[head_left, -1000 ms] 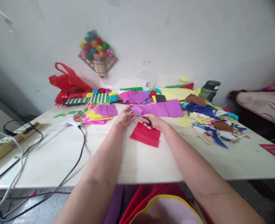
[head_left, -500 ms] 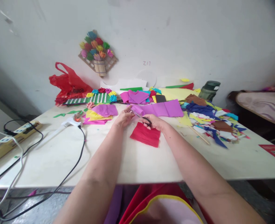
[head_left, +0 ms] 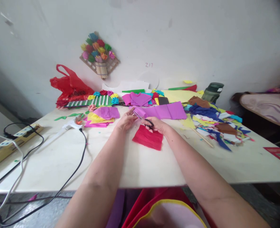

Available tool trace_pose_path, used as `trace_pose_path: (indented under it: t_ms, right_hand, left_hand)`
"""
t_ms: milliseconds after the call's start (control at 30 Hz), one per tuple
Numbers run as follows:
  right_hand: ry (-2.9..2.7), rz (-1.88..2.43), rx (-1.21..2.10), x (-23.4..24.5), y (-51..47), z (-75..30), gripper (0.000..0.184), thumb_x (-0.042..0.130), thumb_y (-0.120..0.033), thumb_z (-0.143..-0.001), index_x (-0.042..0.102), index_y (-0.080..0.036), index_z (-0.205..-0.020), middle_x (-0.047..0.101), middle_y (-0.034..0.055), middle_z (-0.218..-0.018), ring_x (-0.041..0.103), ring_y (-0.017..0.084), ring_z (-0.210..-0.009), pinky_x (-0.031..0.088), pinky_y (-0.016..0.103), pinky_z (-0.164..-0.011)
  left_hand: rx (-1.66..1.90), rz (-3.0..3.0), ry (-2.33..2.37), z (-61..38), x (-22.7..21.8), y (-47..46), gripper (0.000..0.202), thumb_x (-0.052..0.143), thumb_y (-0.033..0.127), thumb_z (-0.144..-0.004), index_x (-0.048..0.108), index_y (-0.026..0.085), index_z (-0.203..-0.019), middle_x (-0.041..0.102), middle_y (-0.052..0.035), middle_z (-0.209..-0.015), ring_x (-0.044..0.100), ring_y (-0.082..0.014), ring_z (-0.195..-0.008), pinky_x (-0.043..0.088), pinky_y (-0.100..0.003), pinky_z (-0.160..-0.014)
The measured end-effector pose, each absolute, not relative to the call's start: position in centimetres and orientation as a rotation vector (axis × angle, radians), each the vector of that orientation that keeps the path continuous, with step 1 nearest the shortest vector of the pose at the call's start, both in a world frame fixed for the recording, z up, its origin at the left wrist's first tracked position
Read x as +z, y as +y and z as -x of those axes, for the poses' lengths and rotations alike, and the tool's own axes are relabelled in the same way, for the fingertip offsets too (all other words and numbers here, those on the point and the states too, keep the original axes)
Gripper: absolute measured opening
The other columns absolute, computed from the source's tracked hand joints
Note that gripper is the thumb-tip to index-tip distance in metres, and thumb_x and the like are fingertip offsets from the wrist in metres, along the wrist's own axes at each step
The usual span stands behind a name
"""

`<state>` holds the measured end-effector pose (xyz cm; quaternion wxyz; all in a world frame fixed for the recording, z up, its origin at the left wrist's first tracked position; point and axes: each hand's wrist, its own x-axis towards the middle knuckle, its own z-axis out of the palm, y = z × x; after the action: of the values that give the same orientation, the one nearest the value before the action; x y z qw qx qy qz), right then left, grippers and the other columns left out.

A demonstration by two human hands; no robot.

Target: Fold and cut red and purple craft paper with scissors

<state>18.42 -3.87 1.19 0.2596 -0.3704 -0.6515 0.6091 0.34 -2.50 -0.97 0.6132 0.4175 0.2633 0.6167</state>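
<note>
My right hand (head_left: 156, 124) is closed round the black handles of a pair of scissors (head_left: 149, 123), whose blades point up and left. The left end of a long purple crepe paper strip (head_left: 165, 110) lies at the blades, and the rest of it stretches off to the right. My left hand (head_left: 127, 119) holds that left end, with the blade tips close to its fingers. Just below the scissors, a red crepe paper piece (head_left: 148, 138) lies flat on the table (head_left: 151, 167).
Cut purple, yellow and pink sheets (head_left: 102, 116) lie left of my hands. Further left are a white glue gun (head_left: 73, 124) with a black cord and a power strip (head_left: 16, 134). Paper scraps (head_left: 223, 125), a wooden stick (head_left: 203, 138) and a dark green bottle (head_left: 213, 91) stand or lie right.
Almost nothing differs. Both hands, the scissors and the purple paper stay in nearly the same place, with only a very slight shift of the right hand.
</note>
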Motion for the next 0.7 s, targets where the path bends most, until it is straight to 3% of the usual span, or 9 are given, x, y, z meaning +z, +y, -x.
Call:
trace_pose_path:
  t_ms: [700]
  right_hand:
    - [-1.693,1.025,1.627,1.27,-4.09,-18.10,0.020,0.060,-0.030,-0.079,0.050,-0.015,-0.071,0.048,-0.0065,-0.043,0.036,0.003,-0.028,0.023,0.013,-0.026]
  left_hand:
    - [1.438,-0.988,0.649,-0.50,-0.71,-2.80,0.073,0.056,-0.006,-0.053,0.050,0.023,-0.120,0.056,-0.0027,-0.106,0.056,-0.0096,-0.076,0.042,-0.023,-0.069]
